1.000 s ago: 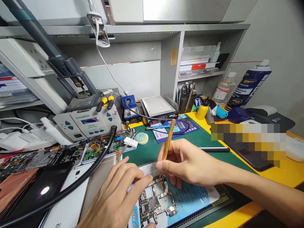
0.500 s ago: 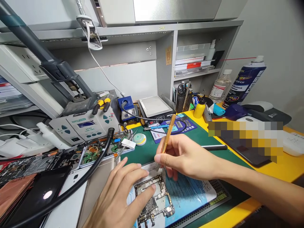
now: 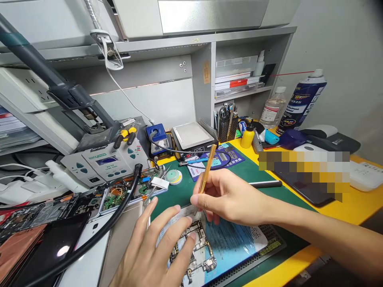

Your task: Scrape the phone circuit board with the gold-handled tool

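Note:
Gold tweezers [image 3: 208, 165] stand nearly upright in my right hand [image 3: 223, 195], pinched between thumb and fingers. Their lower tip points down just beyond the far edge of a phone circuit board [image 3: 200, 249]. My left hand [image 3: 155, 243] lies spread over the board's left part, fingers stretched out and apart. It hides much of the board, and I cannot tell how firmly the fingertips touch it. Beneath the board is a blue and white printed sheet [image 3: 233, 245], partly covered by my right hand.
Left of my left hand, a thick black hose [image 3: 119, 211] curves over phones and parts. A hot-air station [image 3: 109, 159] stands behind. At the back right are a yellow bottle [image 3: 247, 137] and a spray can [image 3: 302, 103]. A black phone [image 3: 305, 183] lies on the right.
The view has shifted slightly. My left-hand fingers have spread further apart over the board. My right hand keeps its pinch on the tweezers, with their tip a little lower.

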Demonstrator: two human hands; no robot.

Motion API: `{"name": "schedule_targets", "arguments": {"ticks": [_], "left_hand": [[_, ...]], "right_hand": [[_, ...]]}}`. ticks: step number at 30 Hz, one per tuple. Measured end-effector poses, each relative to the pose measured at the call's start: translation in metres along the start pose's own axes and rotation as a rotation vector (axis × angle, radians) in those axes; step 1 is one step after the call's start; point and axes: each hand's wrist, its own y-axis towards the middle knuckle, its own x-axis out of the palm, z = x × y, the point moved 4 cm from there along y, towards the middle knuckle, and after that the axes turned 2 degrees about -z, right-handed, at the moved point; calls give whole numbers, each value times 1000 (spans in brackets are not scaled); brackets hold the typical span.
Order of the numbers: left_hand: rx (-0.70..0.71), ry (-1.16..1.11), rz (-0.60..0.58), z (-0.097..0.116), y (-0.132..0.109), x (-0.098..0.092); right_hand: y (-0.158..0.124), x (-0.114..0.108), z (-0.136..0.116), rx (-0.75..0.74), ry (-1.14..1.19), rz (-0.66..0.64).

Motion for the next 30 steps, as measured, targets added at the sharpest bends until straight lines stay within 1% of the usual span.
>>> {"name": "schedule_targets", "arguments": {"ticks": [2,4,7,9,12,15,21,25,28,30], "left_hand": [[-24,-12,23,-1,0,-4],[-87,-91,70,-3,0,-9],[-267,-252,197,-8,0,-19],[-368,-310,272,-12,0,-22],[-402,-346,301,-19,-1,-22],[-425,-336,340,-28,-3,-23],[-465,-321,410,-35,-3,-26],[-504,-325,451,-46,-4,-30],[-596,-351,476,-53,-14,-38],[-708,-389,481,-51,-31,-45]], "right_hand": [[1,-1,0,-8,3,8],[2,-1,0,-18,14,14],[4,-2,0,-30,26,23],[4,-3,0,-33,27,27],[4,-6,0,-39,26,29],[5,-8,1,-42,31,27],[9,-13,4,-33,25,25],[10,-14,4,-25,18,25],[9,-16,3,-31,8,29],[8,-18,3,-40,-1,38]]}}
